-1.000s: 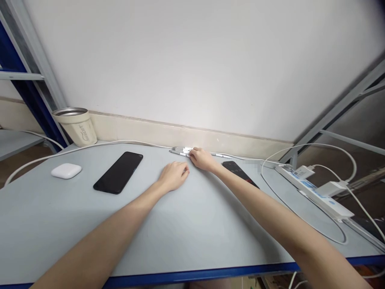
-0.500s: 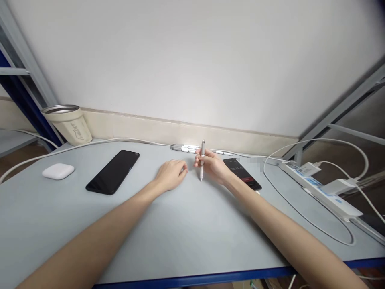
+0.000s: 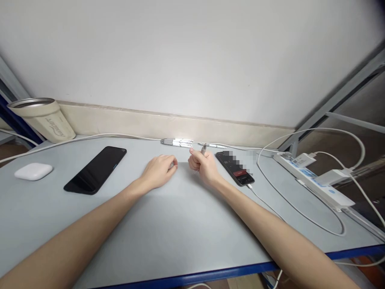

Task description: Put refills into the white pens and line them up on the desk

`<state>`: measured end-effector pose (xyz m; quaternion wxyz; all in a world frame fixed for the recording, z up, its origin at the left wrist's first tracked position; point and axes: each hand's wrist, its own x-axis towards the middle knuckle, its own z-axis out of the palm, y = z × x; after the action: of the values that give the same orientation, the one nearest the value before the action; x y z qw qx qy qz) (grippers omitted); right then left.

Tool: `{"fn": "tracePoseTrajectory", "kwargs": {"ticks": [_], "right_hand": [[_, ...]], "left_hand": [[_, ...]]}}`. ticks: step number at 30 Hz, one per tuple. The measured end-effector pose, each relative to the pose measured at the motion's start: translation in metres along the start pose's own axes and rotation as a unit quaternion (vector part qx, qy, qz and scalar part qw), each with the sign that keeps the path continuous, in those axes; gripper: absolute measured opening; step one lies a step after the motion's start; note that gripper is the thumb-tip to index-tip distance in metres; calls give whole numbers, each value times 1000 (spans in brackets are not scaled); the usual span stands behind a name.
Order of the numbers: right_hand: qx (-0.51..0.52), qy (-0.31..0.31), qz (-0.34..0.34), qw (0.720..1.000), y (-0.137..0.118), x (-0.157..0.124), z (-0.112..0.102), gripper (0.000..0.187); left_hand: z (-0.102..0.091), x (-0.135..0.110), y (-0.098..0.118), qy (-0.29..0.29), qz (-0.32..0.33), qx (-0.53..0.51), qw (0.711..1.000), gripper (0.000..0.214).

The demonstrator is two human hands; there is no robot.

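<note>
My right hand (image 3: 202, 165) is closed in a fist round a silver pen (image 3: 203, 149), whose tip sticks up above the thumb. My left hand (image 3: 159, 170) rests on the grey table (image 3: 168, 233) just left of it, fingers curled loosely, holding nothing that I can see. Behind both hands, a few more white and silver pens (image 3: 177, 142) lie in a row near the wall. A black phone with a lit screen (image 3: 235, 167) lies right beside my right hand, plugged into a white cable.
A second dark phone (image 3: 95, 169) and a white earbud case (image 3: 33, 171) lie at the left. A cream cup (image 3: 42, 119) stands at the back left. A white power strip (image 3: 313, 180) with chargers and looping cables fills the right side.
My right hand took one pen from the row by the wall, lifted it upright, then drew it back and closed into a fist round it. The left hand stayed put.
</note>
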<state>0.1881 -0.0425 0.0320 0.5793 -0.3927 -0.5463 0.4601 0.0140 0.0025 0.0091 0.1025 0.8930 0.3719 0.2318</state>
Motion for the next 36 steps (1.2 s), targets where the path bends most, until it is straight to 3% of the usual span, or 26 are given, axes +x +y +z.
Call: {"fn": "tracePoseTrajectory", "kwargs": {"ticks": [9,13,15,18,20,22,25,29,32,36], "right_hand": [[-2,-12,8,1000,0,-6,-9,54],[-132,-12,10,991,1,-7,-11,48],[-275,-14,5,961,4,-7,-11,44],[-468,-44,-16,882,8,-7,-10,37],[-536,-72,-23,841,10,-6,-8,29],[-570,-98,-26,815,9,-4,-6,23],[-579,-142,-19,803,5,3,-8,19],[-555,-188,-17,810,4,12,-14,22],[-580,-170,-35,796,10,9,-16,19],[-625,-104,-73,770,19,-4,-13,27]], "left_hand": [[-1,-2,1,6,-4,-4,1000,16],[0,-4,1,21,-20,-28,999,16],[0,-5,1,49,-38,-47,997,17],[-1,-6,2,94,-50,-74,992,34],[-2,-6,3,99,-32,-81,991,38],[-4,-7,4,77,2,-73,994,29],[-6,-8,6,60,40,-48,996,24],[-6,-7,13,73,81,-13,994,28],[-3,-4,15,58,86,12,995,24],[1,1,10,37,42,11,998,22]]}}
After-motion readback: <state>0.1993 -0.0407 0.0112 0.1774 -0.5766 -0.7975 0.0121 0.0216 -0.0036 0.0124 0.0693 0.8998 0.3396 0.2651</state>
